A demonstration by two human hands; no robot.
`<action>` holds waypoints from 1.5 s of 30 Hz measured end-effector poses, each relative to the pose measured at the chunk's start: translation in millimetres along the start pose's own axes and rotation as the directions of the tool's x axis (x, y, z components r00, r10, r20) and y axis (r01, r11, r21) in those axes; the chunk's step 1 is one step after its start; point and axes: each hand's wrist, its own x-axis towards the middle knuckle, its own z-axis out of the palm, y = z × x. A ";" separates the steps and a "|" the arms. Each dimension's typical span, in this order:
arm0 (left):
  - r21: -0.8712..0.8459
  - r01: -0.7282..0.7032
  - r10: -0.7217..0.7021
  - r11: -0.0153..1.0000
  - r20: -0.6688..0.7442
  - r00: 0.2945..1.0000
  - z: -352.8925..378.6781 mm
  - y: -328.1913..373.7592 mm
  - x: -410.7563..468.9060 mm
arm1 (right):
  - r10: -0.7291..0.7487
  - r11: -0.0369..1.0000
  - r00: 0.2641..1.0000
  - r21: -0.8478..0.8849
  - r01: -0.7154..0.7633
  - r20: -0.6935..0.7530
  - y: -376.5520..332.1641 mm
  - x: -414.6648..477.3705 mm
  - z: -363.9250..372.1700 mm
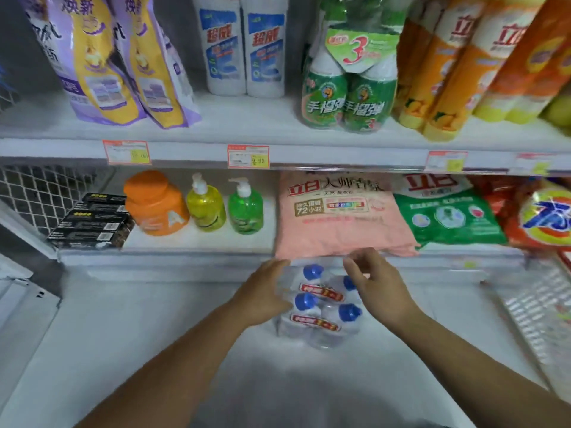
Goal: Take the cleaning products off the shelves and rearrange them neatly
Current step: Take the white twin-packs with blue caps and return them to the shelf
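Note:
Packs of clear bottles with blue caps and red labels stand on the white bottom surface in front of the shelves. My left hand rests against the packs' left side, fingers spread. My right hand hovers over their right side with fingers apart, holding nothing. Just behind the hands a pink detergent bag lies on the middle shelf.
The middle shelf also holds black boxes, an orange jug, yellow and green pump bottles, and a green bag. The upper shelf carries purple pouches, white bottles, green bottles and orange cans.

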 end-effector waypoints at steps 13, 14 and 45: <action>-0.159 0.122 -0.128 0.980 -0.029 0.991 48.7 -21.5 -11.1 | 0.086 0.995 0.982 -0.072 -0.075 0.166 69.2 -40.2 35.0; -0.194 0.133 -0.142 0.972 -0.037 0.989 43.4 -21.8 -15.2 | 0.083 0.994 0.986 -0.077 -0.073 0.144 63.1 -40.8 31.9; -0.007 -0.346 0.246 0.938 -0.689 0.681 -274.3 84.9 -20.5 | -0.508 0.752 0.742 0.195 0.630 -0.438 -232.8 80.9 -57.8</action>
